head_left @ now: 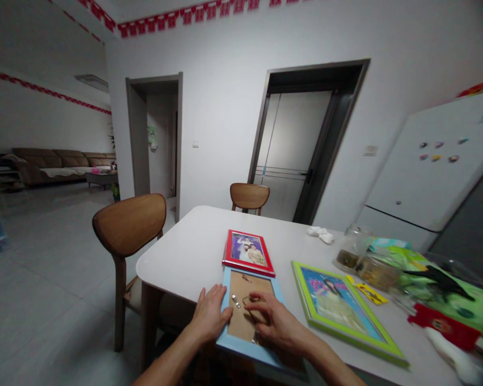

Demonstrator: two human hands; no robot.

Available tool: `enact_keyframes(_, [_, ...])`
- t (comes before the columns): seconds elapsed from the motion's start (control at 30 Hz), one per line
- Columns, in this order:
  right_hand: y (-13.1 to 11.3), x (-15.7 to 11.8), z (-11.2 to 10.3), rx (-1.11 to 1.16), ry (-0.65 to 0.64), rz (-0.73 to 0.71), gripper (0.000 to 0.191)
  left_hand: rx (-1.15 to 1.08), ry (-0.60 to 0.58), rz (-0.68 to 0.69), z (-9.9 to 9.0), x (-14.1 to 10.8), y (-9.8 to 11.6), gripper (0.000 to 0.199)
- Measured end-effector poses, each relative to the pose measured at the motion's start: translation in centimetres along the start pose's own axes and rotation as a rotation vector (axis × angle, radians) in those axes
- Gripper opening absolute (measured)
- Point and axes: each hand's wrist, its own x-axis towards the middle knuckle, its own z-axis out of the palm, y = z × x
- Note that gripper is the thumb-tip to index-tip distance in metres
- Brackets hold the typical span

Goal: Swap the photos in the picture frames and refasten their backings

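Note:
A light-blue picture frame (230, 339) lies face down at the table's near edge, its brown backing board (235, 317) upward. Small metal clips (235, 301) sit on the board. My left hand (211, 312) rests flat on the frame's left side, fingers stretched out. Over the board's right part is my right hand (276, 320), its fingers bent and apart, the fingertips near a thin dark loop that I cannot make out clearly. Just beyond lies a red picture frame (270, 262) with a photo, touching or overlapping the blue one. A green picture frame (326, 326) lies to the right, photo up.
The white table (177, 262) carries glass jars (348, 254), a crumpled white tissue (320, 234), a red packet (445, 326) and green bags at right. Wooden chairs stand at the left (132, 225) and far side (249, 196). A white fridge (430, 182) is beyond.

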Motion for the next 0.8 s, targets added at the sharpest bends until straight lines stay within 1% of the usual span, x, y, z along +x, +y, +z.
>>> enact_keyframes(0.07, [-0.5,-1.4,-0.3,0.035,-0.087,0.007,0.034,-0.001,0.003,0.000,0.0,0.0,0.0,0.054])
enact_keyframes(0.1, [-0.7,-1.7,-0.2,0.043,-0.095,0.021,0.031,0.000,0.006,-0.001,0.0,0.0,0.1,0.054])
enact_keyframes(0.23, [-1.0,-1.4,0.8,0.035,0.004,0.059,0.017,0.014,0.007,-0.002,0.0,-0.1,0.2,0.054])
enact_keyframes(0.3, [-1.0,-1.2,1.0,0.038,0.029,0.060,0.020,0.020,0.006,0.000,0.0,-0.1,0.2,0.053])
enact_keyframes(0.4, [-0.8,-1.2,0.9,0.024,0.087,0.113,0.043,0.014,0.003,0.007,-0.1,0.0,0.1,0.053])
enact_keyframes(0.43, [-0.6,-1.3,0.9,-0.005,0.119,0.141,0.046,0.009,0.003,0.009,-0.1,0.0,0.1,0.053])
enact_keyframes(0.5, [-0.4,-1.4,0.9,-0.082,0.177,0.180,0.042,-0.003,0.005,0.008,0.0,-0.1,0.1,0.054])
enact_keyframes(0.57, [-0.3,-1.4,1.2,-0.129,0.209,0.191,0.036,-0.016,0.005,0.003,0.0,-0.1,0.1,0.054])
enact_keyframes(0.7, [-0.2,-1.0,1.5,-0.106,0.263,0.201,0.040,-0.052,0.000,-0.018,-0.2,0.0,0.0,0.055])
enact_keyframes(0.8, [-0.3,-0.8,1.1,-0.084,0.312,0.211,0.040,-0.128,0.010,-0.036,-0.3,0.3,0.0,0.054])
